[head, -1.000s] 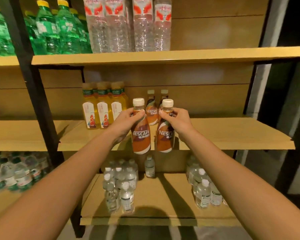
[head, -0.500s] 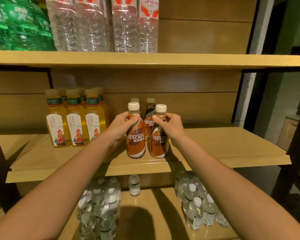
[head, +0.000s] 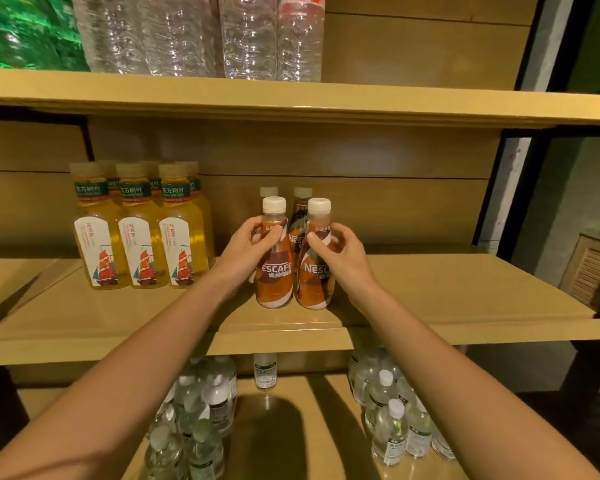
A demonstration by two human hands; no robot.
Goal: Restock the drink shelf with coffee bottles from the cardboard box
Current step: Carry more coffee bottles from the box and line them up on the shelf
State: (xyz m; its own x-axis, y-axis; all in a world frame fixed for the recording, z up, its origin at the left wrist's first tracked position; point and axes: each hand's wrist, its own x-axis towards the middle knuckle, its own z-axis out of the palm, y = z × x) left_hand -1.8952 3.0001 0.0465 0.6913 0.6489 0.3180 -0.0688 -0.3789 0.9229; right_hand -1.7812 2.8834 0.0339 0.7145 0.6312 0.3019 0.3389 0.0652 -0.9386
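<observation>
A: Head view, what's at centre?
B: The left hand grips the left coffee bottle round its shoulder, and the right hand grips the right coffee bottle likewise. Both stand upright, touching, on the middle shelf.
A: Neighbours?
B: Rear coffee bottles at twelve o'clock just behind, yellow tea bottles at nine o'clock.

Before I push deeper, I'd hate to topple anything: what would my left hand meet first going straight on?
Probably the rear coffee bottle standing right behind the front coffee bottle that the left hand grips; the gap between them is hard to judge. Beyond that, the shelf's back panel.
</observation>
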